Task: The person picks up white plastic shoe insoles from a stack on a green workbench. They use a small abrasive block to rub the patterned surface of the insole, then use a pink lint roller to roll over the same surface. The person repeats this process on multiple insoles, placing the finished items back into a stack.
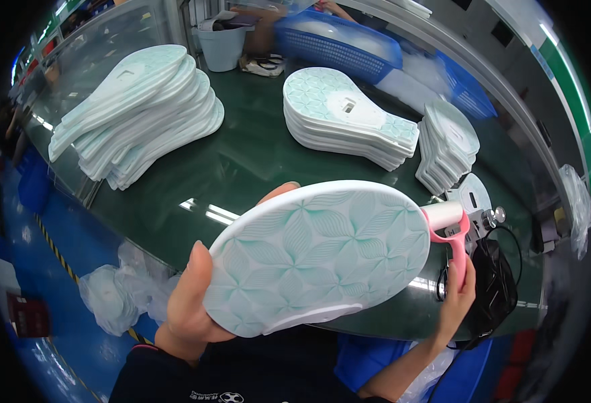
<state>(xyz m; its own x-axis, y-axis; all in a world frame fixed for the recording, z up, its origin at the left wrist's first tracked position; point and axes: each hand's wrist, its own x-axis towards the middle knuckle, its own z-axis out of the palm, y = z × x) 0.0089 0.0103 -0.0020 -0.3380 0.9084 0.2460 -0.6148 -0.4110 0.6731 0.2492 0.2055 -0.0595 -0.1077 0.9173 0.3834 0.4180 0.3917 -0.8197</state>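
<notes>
My left hand (pixel 191 302) grips a white plastic panel (pixel 322 255) by its left edge. The panel is rounded, with a raised rim and a pale green petal pattern on the face turned toward me. It is tilted up above the table. My right hand (pixel 458 295) is closed round the pink handle of a lint roller (pixel 445 213). Its white roll lies right by the panel's right edge; whether they touch, I cannot tell. Part of the left fingers is hidden behind the panel.
Paddle-shaped panels stand in a tall stack (pixel 141 114), a second stack (pixel 342 121) and a smaller stack (pixel 446 144) on the dark green table (pixel 255 154). Behind are a pale bucket (pixel 221 48) and a blue basket (pixel 339 50). A black bag (pixel 495 289) lies at right.
</notes>
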